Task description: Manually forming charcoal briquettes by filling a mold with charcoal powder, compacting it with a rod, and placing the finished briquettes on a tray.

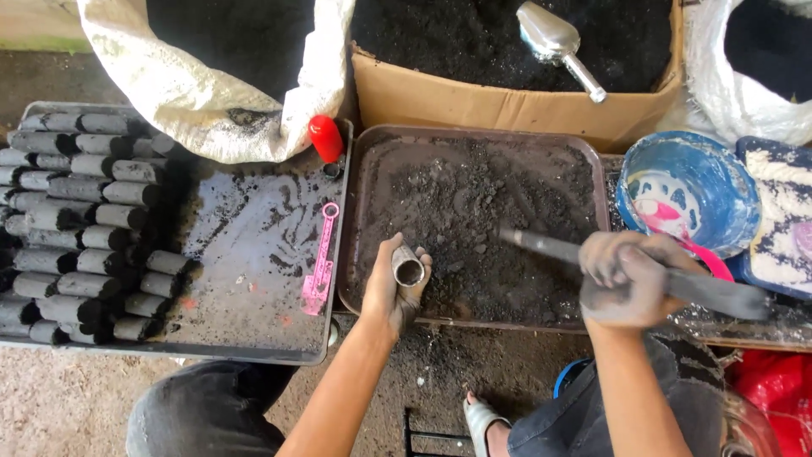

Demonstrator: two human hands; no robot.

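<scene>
My left hand (391, 292) grips a short metal tube (408, 269), its open end facing up, at the front edge of a brown tray (474, 140) holding loose black powder (474, 228). My right hand (624, 279) is closed around a dark metal rod (550, 247) that lies across the tray's right side, its tip pointing left toward the powder. Both hands are dusted grey-black.
A dark tray (245, 254) on the left holds several rows of black cylindrical briquettes (76, 220), a pink plastic tool (320, 267) and a red cap (326, 137). A cardboard box (507, 106) of black powder with a metal scoop (554, 42), white sacks (211, 110) and a blue bucket (689, 190) stand behind.
</scene>
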